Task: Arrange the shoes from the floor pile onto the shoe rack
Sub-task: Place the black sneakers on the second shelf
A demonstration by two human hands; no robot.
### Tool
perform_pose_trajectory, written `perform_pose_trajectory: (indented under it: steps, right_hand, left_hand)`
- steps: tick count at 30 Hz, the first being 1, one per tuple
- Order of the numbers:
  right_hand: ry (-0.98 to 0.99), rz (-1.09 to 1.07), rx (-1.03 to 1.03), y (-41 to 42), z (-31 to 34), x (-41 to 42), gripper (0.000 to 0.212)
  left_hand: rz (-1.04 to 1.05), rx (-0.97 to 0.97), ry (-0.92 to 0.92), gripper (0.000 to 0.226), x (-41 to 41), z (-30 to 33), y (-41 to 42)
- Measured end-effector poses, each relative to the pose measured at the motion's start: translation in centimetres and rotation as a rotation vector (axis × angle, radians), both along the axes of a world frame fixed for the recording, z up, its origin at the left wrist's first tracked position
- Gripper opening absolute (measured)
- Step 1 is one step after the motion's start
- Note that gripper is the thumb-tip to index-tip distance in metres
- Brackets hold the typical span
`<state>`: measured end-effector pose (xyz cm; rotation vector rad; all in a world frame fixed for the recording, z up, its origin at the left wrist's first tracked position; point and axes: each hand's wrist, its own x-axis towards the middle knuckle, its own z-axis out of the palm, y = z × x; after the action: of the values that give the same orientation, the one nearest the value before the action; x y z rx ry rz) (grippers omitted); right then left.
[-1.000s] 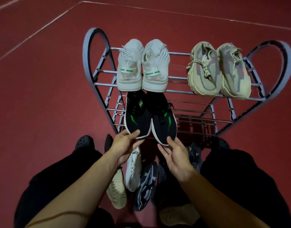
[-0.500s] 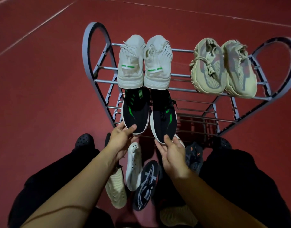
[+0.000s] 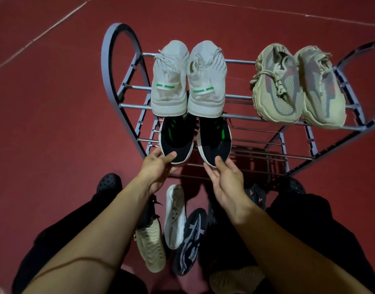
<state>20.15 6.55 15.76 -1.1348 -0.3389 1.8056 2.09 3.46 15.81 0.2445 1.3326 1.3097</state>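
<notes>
Hands gripping black shoes, shoe rack

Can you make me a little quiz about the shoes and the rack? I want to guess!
1. True or false: the beige pair sits on the top shelf of the shoe rack.
2. Which pair do the left hand and right hand touch? A white pair, B black pair with green marks, C beige pair.
3. Fill in: the white pair sits right ___ the black pair.

Key:
1. True.
2. B. Each thumb rests on the near end of one black shoe.
3. Above, one shelf higher. More shoes wait in the floor pile.
</notes>
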Motion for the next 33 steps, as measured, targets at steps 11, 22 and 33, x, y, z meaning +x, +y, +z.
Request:
perform_pose_trajectory:
  steps: [11,22,33]
  right_hand:
    - [0.0,0.056,-0.003,2.8,-1.6,-1.9,0.026]
    - [-0.16,0.2,0.01,2.4,-2.1,-0.7,0.05]
    - [-0.492,0.39,0.18,0.9,-4.0,2.6,0.042]
  left_hand:
    - [0.05,-0.008,0.181,0.068,-0.7,-1.2,2.3]
    - [-0.052,-0.057,0.294,0.071,-1.8,-2.2,2.3]
    - [0.107,-0.158,0.615,0.035,-0.4,-2.3,-0.6]
